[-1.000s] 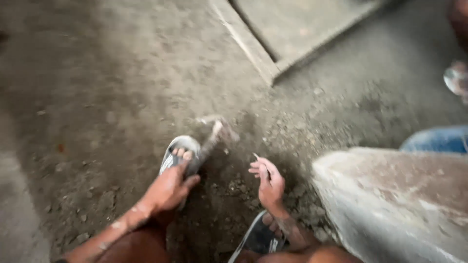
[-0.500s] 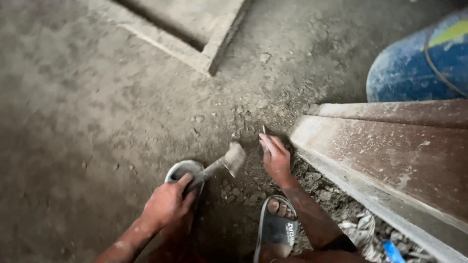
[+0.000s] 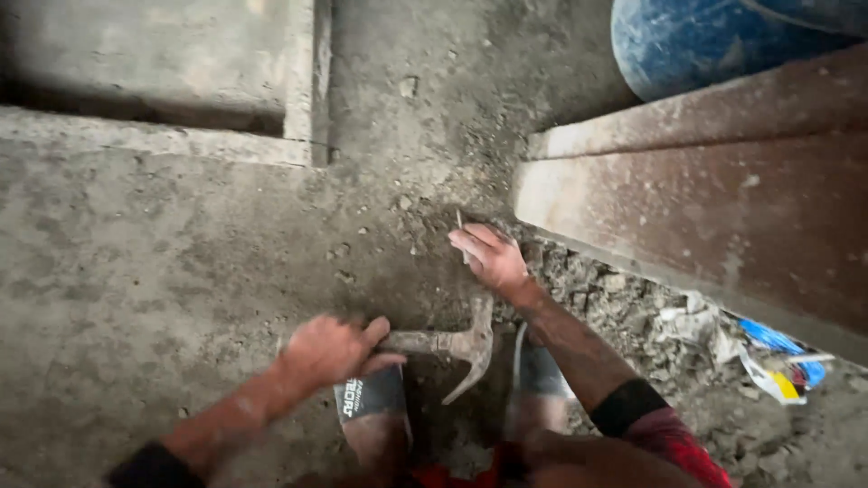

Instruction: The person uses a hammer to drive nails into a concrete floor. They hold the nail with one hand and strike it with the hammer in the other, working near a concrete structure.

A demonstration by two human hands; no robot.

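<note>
My left hand [image 3: 330, 350] grips the handle of a dusty claw hammer [image 3: 457, 348], whose head lies low over the floor between my feet. My right hand [image 3: 491, 256] pinches a thin nail [image 3: 460, 226] and holds it upright on the gritty concrete floor [image 3: 181, 262], close to the end of a large brownish slab [image 3: 723, 208]. The hammer head is just below the right wrist. Both feet wear grey sandals [image 3: 372, 396] at the bottom of the view.
A rectangular concrete frame with a raised rim [image 3: 298, 72] lies at the upper left. Rubble and plastic scraps [image 3: 768, 357] sit under the slab's edge at the right. Another person's blue-clad leg [image 3: 705, 41] is at the upper right.
The view has swung closer to the slab. My right hand has kept the nail and set it near the slab's end. The hammer has dropped low between my feet.
</note>
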